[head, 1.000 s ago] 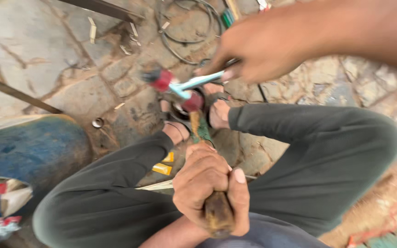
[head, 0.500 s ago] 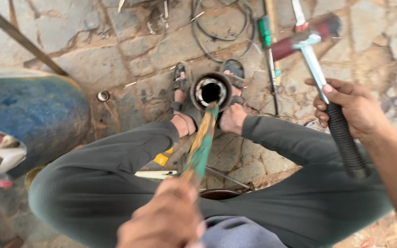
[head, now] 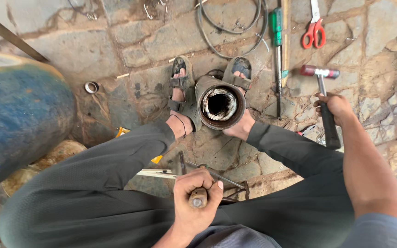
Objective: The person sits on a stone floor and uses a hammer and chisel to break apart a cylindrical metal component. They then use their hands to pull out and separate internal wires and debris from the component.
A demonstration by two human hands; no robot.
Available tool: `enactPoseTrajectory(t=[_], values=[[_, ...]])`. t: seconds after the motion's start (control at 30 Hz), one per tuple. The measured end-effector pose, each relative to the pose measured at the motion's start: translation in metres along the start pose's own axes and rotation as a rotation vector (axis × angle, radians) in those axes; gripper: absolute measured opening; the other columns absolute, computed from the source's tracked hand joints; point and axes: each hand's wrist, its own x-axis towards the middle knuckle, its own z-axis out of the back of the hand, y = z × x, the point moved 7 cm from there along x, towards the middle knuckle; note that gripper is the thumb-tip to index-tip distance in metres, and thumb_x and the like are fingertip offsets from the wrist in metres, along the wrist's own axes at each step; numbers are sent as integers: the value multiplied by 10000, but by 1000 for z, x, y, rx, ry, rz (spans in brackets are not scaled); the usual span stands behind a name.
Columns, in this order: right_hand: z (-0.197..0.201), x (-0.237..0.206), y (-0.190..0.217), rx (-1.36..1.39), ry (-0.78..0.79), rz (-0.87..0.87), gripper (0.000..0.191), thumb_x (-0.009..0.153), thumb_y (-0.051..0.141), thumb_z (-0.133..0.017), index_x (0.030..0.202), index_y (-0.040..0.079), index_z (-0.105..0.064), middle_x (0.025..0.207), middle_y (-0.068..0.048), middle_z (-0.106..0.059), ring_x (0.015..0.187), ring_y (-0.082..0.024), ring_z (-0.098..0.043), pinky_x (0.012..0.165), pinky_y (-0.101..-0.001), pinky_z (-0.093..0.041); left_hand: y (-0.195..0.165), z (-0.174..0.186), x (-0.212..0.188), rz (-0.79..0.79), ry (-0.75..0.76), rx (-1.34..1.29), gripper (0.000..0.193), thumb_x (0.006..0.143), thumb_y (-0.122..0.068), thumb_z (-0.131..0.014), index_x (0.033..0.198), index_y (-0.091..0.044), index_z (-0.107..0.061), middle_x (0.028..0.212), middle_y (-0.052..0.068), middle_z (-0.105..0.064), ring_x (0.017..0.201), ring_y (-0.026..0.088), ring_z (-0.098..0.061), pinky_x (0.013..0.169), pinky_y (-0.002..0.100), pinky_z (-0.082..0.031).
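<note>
Right hand (head: 334, 106) at three o'clock grips a hammer (head: 323, 98); left hand (head: 196, 200) at six clenches what looks like a chisel (head: 197, 198), the metal cylinder (head: 219, 103) between the feet.

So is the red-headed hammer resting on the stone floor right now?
No, the right hand grips the black handle of the red-headed hammer, holding it above the stone floor.

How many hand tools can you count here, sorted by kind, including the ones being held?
Hammers: 1, hammer in the right hand
Scissors: 1, red-handled scissors
Screwdrivers: 1, green-handled screwdriver
Wooden-handled tools: 1, wooden-handled tool in the left hand
Total: 4
</note>
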Motion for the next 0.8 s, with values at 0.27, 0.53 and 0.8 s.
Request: enactPoseTrajectory(t=[0.27,0.53,0.8], values=[[-16,4,4,-222,-11,56,380,1023,168,-638,1376,27,-630,851,-75,-641,656,-152,-586,572,-324,-500,-31,11,28,-128,-10,-26,363,870,2,-709,681,-40,-403,631,52,-481,566,189,-469,604,329,-400],[24,-5,25,-251,-255,234,393,926,65,-722,1301,-51,-705,775,-87,-657,585,-126,-579,484,-307,-463,-129,42,49,-363,-29,-146,347,1024,-172,-634,754,-42,-460,666,77,-520,606,188,-507,680,358,-451],[-123,-131,108,277,424,418,387,995,165,-702,1343,1,-657,768,-60,-641,605,-120,-579,496,-315,-459,-137,30,66,-334,-194,-253,465,1179,-345,-558,827,-44,-517,700,102,-559,646,187,-545,757,387,-502]])
